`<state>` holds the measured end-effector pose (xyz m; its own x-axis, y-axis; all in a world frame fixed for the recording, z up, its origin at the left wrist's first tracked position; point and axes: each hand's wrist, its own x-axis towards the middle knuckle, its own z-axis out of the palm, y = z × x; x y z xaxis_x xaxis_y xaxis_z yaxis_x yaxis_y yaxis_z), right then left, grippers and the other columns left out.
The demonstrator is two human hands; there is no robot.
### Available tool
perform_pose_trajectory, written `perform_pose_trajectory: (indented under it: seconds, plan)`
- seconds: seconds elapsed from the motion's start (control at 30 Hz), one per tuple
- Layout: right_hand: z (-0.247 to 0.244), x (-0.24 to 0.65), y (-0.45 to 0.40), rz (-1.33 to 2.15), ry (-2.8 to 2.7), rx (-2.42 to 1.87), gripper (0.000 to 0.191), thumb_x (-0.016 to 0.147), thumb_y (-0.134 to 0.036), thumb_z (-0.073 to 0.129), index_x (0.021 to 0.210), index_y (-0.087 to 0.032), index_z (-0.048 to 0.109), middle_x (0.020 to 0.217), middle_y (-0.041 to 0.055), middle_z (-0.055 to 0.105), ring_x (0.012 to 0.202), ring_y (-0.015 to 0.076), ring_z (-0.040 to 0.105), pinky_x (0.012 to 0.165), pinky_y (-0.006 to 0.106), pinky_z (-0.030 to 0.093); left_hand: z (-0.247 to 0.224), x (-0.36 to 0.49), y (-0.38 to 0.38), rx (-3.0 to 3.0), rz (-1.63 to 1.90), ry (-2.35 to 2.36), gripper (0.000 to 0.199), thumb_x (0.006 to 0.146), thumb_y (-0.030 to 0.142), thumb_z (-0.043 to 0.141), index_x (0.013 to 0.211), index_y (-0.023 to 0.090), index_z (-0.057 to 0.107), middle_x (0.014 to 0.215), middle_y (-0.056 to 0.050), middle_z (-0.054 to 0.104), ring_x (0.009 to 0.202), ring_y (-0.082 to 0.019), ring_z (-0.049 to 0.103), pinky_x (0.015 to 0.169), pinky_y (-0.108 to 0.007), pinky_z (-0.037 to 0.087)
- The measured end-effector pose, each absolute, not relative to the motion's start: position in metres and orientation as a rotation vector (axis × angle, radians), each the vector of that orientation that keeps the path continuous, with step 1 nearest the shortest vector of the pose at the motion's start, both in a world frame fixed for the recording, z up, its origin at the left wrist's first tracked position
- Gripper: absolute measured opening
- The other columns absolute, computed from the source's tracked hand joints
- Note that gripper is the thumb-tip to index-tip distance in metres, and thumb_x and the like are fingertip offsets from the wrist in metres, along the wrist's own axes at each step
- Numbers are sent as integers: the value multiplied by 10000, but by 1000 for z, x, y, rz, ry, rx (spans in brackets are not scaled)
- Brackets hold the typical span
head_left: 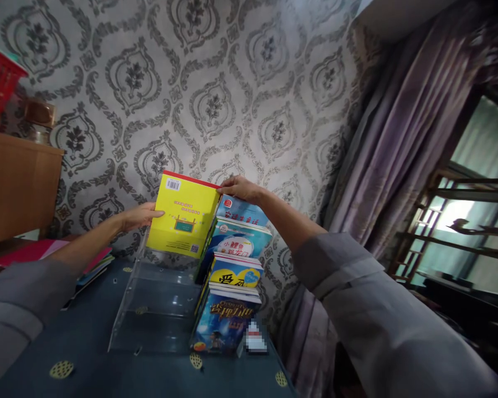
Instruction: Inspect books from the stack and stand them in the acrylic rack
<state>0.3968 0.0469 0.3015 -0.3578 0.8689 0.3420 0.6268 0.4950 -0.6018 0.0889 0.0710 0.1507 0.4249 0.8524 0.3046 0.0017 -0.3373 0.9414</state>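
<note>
Here, the yellow book [185, 221] is upright at the back left of the clear rack [157, 329], its barcode side showing. The left hand [143, 216] grips its left edge; the right hand [241, 188] pinches its top right corner. Other books [234, 276] stand in tiers along the rack's right side. Beneath the rack is the dark counter [120, 378]; left of it lies a pile [92, 273], behind it the patterned wall [216, 105], and well to its right a curtain [402, 149].

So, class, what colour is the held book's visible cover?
The held book is mainly yellow, red along its top edge; head view.
</note>
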Motion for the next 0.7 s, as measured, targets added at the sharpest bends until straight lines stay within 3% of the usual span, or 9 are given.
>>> perform_pose_trajectory:
  seconds: [0.4, 0.7]
  plan:
    - [306, 392, 28, 454, -1973, -1303, 234, 912, -357, 737, 800, -152, 726, 721, 46, 725, 602, 120, 598, 532, 217, 431, 153, 89, 66, 1624, 1120, 730, 682, 502, 483, 957, 1086, 189, 764, 1236, -170, 752, 1271, -401, 632, 1083, -484, 522]
    - [302, 392, 25, 465, -1934, -1286, 302, 910, -444, 752, 818, -160, 708, 767, 73, 740, 643, 147, 632, 626, 264, 524, 151, 89, 61, 1623, 1176, 719, 757, 472, 521, 964, 1130, 217, 748, 1251, -138, 752, 1288, -388, 623, 1097, -491, 511]
